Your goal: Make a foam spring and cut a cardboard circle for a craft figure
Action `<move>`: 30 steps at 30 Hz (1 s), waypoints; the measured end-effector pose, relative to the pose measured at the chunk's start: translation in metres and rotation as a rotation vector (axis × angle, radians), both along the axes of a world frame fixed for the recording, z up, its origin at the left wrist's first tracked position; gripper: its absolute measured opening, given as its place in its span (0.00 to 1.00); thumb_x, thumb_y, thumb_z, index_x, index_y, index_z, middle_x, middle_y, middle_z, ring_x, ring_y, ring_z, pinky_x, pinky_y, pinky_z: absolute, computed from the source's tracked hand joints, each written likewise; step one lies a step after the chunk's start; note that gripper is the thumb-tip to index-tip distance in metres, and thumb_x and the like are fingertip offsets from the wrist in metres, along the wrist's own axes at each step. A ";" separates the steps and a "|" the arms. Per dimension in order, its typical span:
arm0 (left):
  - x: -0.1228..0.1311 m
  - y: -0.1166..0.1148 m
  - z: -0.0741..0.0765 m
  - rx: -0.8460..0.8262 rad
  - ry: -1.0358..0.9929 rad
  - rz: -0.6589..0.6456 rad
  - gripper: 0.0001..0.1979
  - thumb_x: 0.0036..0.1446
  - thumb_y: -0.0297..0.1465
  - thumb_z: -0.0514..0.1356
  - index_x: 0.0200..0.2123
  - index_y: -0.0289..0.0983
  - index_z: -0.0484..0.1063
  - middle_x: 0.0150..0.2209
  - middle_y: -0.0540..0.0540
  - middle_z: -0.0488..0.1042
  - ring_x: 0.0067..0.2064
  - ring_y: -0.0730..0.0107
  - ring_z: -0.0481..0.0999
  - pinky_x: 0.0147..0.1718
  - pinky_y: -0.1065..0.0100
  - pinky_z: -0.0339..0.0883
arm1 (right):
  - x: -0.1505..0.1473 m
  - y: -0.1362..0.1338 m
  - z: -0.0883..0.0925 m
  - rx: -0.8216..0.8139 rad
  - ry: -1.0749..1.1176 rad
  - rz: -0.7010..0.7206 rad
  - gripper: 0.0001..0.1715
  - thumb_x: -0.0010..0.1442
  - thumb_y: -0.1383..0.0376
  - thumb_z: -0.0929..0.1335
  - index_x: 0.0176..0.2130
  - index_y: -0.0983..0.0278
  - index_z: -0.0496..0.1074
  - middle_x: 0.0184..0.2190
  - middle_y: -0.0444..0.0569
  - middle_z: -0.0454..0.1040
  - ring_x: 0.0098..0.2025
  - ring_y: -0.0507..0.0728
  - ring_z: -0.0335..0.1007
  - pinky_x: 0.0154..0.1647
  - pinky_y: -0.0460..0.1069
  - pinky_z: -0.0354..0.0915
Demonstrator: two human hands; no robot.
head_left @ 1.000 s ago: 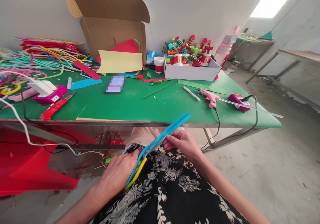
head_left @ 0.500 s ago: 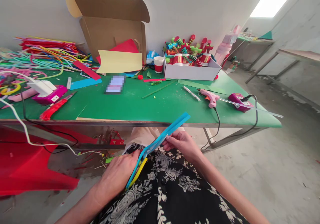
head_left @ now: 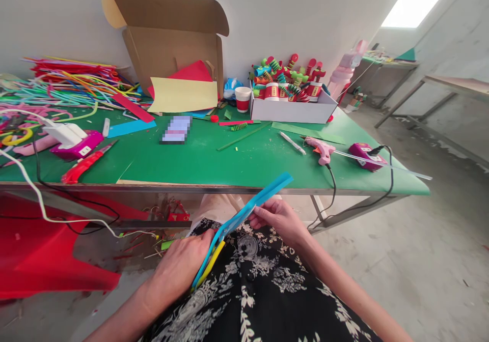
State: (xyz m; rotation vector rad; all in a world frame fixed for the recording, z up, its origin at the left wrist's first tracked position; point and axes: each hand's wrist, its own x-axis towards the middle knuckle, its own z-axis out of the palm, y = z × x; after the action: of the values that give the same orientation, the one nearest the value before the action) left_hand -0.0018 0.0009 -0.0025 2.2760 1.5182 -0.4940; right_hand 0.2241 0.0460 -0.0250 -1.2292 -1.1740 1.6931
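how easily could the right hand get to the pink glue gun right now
Likely yes, though the right hand is busy pinching the blue strip. Nothing seems to stand between that hand and the pink glue gun on the table.

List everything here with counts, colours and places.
Table: one, green, centre
Held strip: one, blue, front centre
Scissors: one pair, partly yellow, at held strip
Paper pieces: several, mixed colours, tabletop
Cardboard box: one, brown, back
Strands: many, mixed colours, left
Cup stack: one, red-white, back
Open carton: one, white, back right
Craft figures: several, multicoloured, in open carton
Pixelated device: one, pale, centre
Red-handled tool: one, red, left
Power blocks: two, purple, left and right
Glue gun: one, pink, right
Pen: one, white, right
Plastic furniture: one, red, lower left
Left hand: one, bare, on scissors
Right hand: one, bare, on held strip
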 end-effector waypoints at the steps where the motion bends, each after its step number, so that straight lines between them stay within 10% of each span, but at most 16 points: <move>1: 0.000 0.000 -0.001 0.006 0.004 -0.001 0.18 0.61 0.21 0.46 0.52 0.36 0.65 0.39 0.37 0.79 0.43 0.51 0.80 0.39 0.57 0.71 | 0.000 0.000 0.000 0.001 -0.001 0.004 0.24 0.45 0.45 0.74 0.27 0.63 0.78 0.25 0.48 0.79 0.26 0.53 0.75 0.33 0.48 0.73; 30: 0.002 -0.001 0.003 -0.027 0.013 0.004 0.18 0.60 0.20 0.47 0.50 0.36 0.66 0.38 0.38 0.79 0.42 0.49 0.81 0.39 0.54 0.73 | 0.000 -0.001 0.001 -0.026 -0.004 0.025 0.24 0.44 0.45 0.74 0.26 0.63 0.78 0.24 0.48 0.79 0.26 0.53 0.75 0.33 0.49 0.73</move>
State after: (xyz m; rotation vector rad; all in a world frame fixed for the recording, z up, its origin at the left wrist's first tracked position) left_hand 0.0003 -0.0002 0.0006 2.2529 1.5132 -0.5255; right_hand 0.2244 0.0452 -0.0236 -1.2390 -1.1773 1.7296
